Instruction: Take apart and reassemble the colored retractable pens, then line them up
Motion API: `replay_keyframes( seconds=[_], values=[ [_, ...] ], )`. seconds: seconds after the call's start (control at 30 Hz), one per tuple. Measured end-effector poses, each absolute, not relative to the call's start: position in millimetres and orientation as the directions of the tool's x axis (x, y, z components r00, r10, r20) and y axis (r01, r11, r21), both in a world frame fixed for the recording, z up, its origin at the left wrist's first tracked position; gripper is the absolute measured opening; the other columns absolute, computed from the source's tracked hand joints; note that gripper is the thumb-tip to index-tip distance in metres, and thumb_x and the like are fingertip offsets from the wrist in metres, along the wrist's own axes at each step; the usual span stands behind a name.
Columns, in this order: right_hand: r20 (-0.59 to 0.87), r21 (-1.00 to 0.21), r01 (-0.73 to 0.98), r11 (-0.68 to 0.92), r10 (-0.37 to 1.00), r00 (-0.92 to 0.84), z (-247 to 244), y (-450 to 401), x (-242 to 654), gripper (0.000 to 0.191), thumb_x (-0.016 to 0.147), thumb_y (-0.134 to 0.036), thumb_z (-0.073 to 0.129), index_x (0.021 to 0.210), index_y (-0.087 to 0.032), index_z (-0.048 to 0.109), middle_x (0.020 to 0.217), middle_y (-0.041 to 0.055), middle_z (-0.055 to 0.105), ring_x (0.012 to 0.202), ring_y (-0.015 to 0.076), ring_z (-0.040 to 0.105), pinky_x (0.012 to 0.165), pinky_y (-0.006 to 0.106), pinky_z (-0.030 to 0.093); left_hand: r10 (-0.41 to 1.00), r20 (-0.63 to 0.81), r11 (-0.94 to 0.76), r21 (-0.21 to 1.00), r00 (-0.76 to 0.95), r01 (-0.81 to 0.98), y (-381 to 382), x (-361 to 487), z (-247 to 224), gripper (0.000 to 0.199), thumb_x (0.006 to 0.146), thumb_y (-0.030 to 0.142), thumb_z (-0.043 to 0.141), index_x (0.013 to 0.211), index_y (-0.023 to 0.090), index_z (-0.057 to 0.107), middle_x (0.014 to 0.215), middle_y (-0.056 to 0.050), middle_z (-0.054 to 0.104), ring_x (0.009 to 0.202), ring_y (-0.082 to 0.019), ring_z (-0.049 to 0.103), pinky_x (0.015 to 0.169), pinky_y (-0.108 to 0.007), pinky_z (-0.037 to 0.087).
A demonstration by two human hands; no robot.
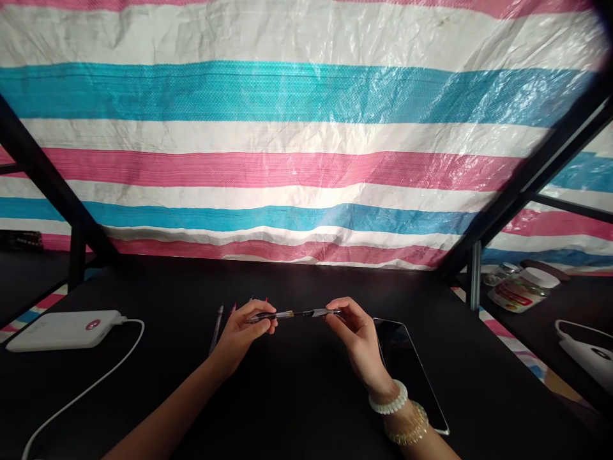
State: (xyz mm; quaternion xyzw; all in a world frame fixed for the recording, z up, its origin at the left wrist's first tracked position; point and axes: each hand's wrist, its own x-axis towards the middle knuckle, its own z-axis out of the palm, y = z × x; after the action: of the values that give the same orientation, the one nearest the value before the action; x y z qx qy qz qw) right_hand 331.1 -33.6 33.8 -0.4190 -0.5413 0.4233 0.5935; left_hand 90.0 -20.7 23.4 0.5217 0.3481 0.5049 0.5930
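Observation:
A slim pen (301,314) is held level between my two hands above the black table (297,396). My left hand (249,324) pinches its clear barrel end between thumb and fingers. At the other end, my right hand (353,332) grips the grey part with a clip, which looks like the cap; I cannot tell if it is seated on the pen or apart. Beside my left hand lies a clear-barrelled pen (217,327). Tips of several other pens, some red, show behind that hand, which mostly hides them. Two coiled bands circle my right wrist.
A dark-screened tablet (409,370) lies under and right of my right forearm. To the left sits a white power bank (64,331) with a white cable (103,377). Black frame bars (522,191) rise at both sides. A striped sheet (287,134) closes off the back.

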Motion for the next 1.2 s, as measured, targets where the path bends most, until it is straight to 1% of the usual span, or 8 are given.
replay_keyframes(
  seconds=[0.07, 0.2, 0.37, 0.5, 0.6, 0.83, 1.0, 1.2],
  values=[
    [0.296, -0.954, -0.042, 0.298, 0.954, 0.046, 34.6, -34.0, 331.1, 0.014, 0.082, -0.031, 0.072, 0.089, -0.022, 0.064, 0.088, 0.0011, 0.06, 0.079, 0.0155, 0.056, 0.07, 0.025, 0.047, 0.959, 0.109, -0.049, 0.973, 0.261, -0.228, -21.2, 90.1, 23.1, 0.019, 0.082, 0.031, 0.069, 0.097, 0.021, 0.07, 0.085, -0.004, 0.066, 0.081, -0.017, 0.062, 0.081, -0.03, 0.049],
    [0.309, -0.951, -0.006, 0.309, 0.951, 0.018, 38.6, -35.7, 330.5, 0.013, 0.084, -0.032, 0.07, 0.09, -0.022, 0.065, 0.088, 0.0024, 0.061, 0.079, 0.0168, 0.057, 0.069, 0.027, 0.047, 0.965, 0.058, -0.032, 0.994, 0.256, -0.105, -22.3, 90.5, 24.4, 0.022, 0.079, 0.03, 0.072, 0.098, 0.02, 0.071, 0.091, -0.006, 0.07, 0.086, -0.02, 0.067, 0.085, -0.033, 0.052],
    [0.351, -0.933, 0.087, 0.35, 0.936, -0.014, 37.3, -36.4, 330.8, 0.013, 0.088, -0.033, 0.065, 0.093, -0.022, 0.066, 0.09, 0.0042, 0.062, 0.079, 0.0185, 0.058, 0.068, 0.029, 0.047, 0.972, 0.143, -0.145, 0.989, 0.185, -0.001, -23.1, 93.6, 29.1, 0.021, 0.076, 0.03, 0.073, 0.094, 0.019, 0.072, 0.089, -0.006, 0.072, 0.086, -0.022, 0.07, 0.083, -0.034, 0.055],
    [0.455, -0.874, 0.192, 0.447, 0.891, -0.002, 33.0, -37.1, 332.6, 0.012, 0.093, -0.031, 0.058, 0.096, -0.023, 0.066, 0.092, 0.0049, 0.062, 0.084, 0.0208, 0.059, 0.076, 0.033, 0.047, 0.966, 0.202, -0.216, 0.974, 0.163, 0.067, -25.3, 96.1, 32.1, 0.019, 0.076, 0.027, 0.072, 0.093, 0.02, 0.071, 0.087, -0.006, 0.073, 0.085, -0.023, 0.071, 0.081, -0.034, 0.057],
    [0.499, -0.849, 0.219, 0.481, 0.866, 0.034, 31.3, -37.7, 332.9, 0.01, 0.094, -0.03, 0.058, 0.096, -0.025, 0.066, 0.093, 0.0049, 0.062, 0.086, 0.0214, 0.06, 0.079, 0.034, 0.047, 0.959, 0.248, -0.26, 0.962, 0.139, 0.083, -25.8, 96.3, 31.2, 0.018, 0.078, 0.026, 0.069, 0.095, 0.02, 0.071, 0.09, -0.006, 0.074, 0.087, -0.022, 0.072, 0.083, -0.033, 0.056],
    [0.495, -0.835, 0.24, 0.495, 0.866, -0.064, 32.2, -39.5, 326.4, 0.012, 0.093, -0.029, 0.059, 0.097, -0.024, 0.069, 0.092, 0.0056, 0.066, 0.087, 0.0221, 0.063, 0.08, 0.034, 0.049, 0.929, 0.268, -0.332, 0.909, 0.255, 0.253, -26.3, 96.5, 25.4, 0.015, 0.082, 0.025, 0.065, 0.096, 0.022, 0.071, 0.093, -0.005, 0.075, 0.087, -0.021, 0.071, 0.08, -0.031, 0.055],
    [0.469, -0.828, 0.298, 0.475, 0.878, -0.094, 35.2, -40.0, 326.2, 0.013, 0.093, -0.031, 0.06, 0.098, -0.023, 0.07, 0.092, 0.0057, 0.068, 0.086, 0.0227, 0.064, 0.08, 0.035, 0.05, 0.933, 0.292, -0.341, 0.905, 0.211, 0.255, -27.5, 97.7, 26.1, 0.016, 0.08, 0.024, 0.067, 0.096, 0.021, 0.07, 0.094, -0.005, 0.075, 0.087, -0.022, 0.072, 0.082, -0.031, 0.056],
    [0.476, -0.813, 0.308, 0.494, 0.868, -0.137, 35.8, -38.1, 325.6, 0.014, 0.094, -0.031, 0.058, 0.098, -0.024, 0.07, 0.091, 0.0061, 0.068, 0.086, 0.0226, 0.064, 0.078, 0.035, 0.051, 0.921, 0.297, -0.359, 0.897, 0.251, 0.257, -26.0, 97.7, 24.5, 0.011, 0.08, 0.026, 0.067, 0.09, 0.022, 0.069, 0.09, -0.003, 0.074, 0.082, -0.02, 0.072, 0.077, -0.029, 0.056]
  ],
)
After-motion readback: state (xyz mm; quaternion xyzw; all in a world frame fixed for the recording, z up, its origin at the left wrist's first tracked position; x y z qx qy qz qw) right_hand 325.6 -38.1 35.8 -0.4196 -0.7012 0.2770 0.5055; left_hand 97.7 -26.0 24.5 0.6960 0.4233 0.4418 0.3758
